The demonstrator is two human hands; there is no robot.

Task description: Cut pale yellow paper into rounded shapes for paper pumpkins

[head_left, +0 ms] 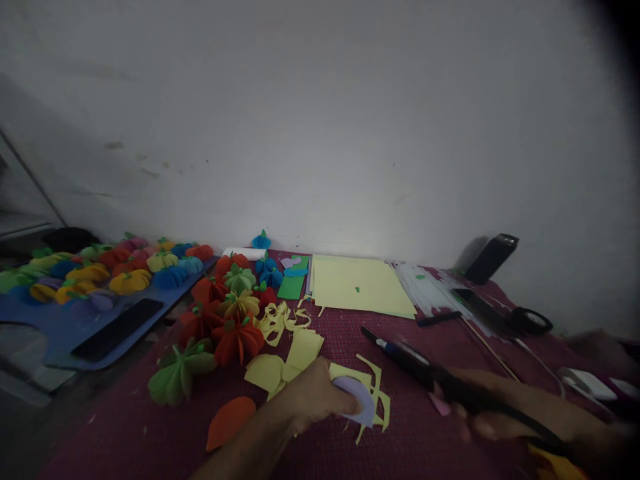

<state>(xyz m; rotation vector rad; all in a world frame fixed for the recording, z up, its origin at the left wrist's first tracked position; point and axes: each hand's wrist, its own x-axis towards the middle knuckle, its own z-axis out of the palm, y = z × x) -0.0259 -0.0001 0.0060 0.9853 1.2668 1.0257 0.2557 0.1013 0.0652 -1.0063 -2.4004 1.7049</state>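
My left hand (320, 395) pinches a folded lilac paper piece (364, 395) with a rounded edge, low over the table. Beneath it lie pale yellow paper offcuts (384, 408). On the right, my right hand (480, 407), partly blurred, is closed around a long black corded tool (430, 375) with a dark tip and a blue-and-white section. Its exact kind is unclear. Yellow cut pieces (267, 373) and an orange paper piece (231, 420) lie left of my left hand. A green paper pumpkin (181, 373) stands farther left.
Red, green and yellow paper pumpkins (239, 337) crowd the table's left side. More sit on a blue board (60, 333) beside a dark phone (117, 329). Yellow sheets (357, 283) lie at the back. Black tape (531, 321) and a tilted dark can (493, 259) are at right.
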